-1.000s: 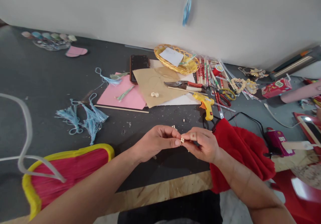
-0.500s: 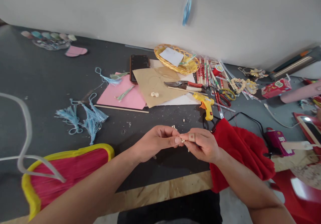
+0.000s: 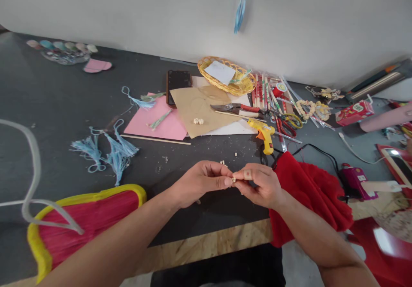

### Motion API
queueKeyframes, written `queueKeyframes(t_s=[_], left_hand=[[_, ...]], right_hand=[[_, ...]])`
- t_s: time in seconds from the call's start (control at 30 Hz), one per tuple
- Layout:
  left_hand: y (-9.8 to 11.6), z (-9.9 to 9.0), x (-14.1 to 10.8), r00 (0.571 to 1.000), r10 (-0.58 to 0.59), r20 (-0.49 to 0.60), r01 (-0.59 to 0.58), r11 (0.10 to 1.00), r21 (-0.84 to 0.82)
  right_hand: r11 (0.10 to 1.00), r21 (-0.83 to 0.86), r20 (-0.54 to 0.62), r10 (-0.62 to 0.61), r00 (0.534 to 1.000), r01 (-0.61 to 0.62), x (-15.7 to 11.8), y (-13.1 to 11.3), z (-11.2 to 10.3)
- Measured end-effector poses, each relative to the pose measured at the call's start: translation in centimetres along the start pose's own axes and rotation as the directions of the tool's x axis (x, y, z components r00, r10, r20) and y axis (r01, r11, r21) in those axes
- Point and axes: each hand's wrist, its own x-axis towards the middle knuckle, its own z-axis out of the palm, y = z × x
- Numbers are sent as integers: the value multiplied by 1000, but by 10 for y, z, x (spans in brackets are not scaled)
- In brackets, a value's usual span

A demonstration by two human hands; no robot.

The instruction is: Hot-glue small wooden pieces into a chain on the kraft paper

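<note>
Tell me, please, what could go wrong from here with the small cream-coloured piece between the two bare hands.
The small cream-coloured piece could slip, because it is tiny and pinched between the left hand and right hand. If dropped, it might get lost among the loose pale bits on the dark grey tabletop.

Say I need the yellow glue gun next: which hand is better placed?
The right, likely: the glue gun lies just beyond the right hand, while the left hand is farther off. Both pinch a small cream piece, though.
</note>
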Motion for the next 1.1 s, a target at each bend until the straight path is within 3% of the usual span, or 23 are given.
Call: queueKeyframes(t_s=[0.3,0.77,0.87,0.93,1.0,1.1], left_hand=[[-1,-1,-1,998,57,23,-57,998,30],[2,0,0,999,-16,-29,16,1000,4],[5,2,-1,998,1,-68,-6,998,-66],[7,2,-2,994,15,-104,-28,992,-125],[8,1,-2,992,18,-122,-39,985,-169],[8,0,-2,994,19,-106,-41,976,-214]], right_hand=[[996,89,19,-13,1000,11,3,-1,-1],[998,67,27,-25,999,23,-1,3,-1],[991,-24,-39,132,991,-133,-4,8,-11],[956,-100,-140,261,955,-276,-5,15,-20],[921,-195,-215,295,931,-337,-4,25,-29],[831,-417,-238,290,927,-367,-2,43,-41]])
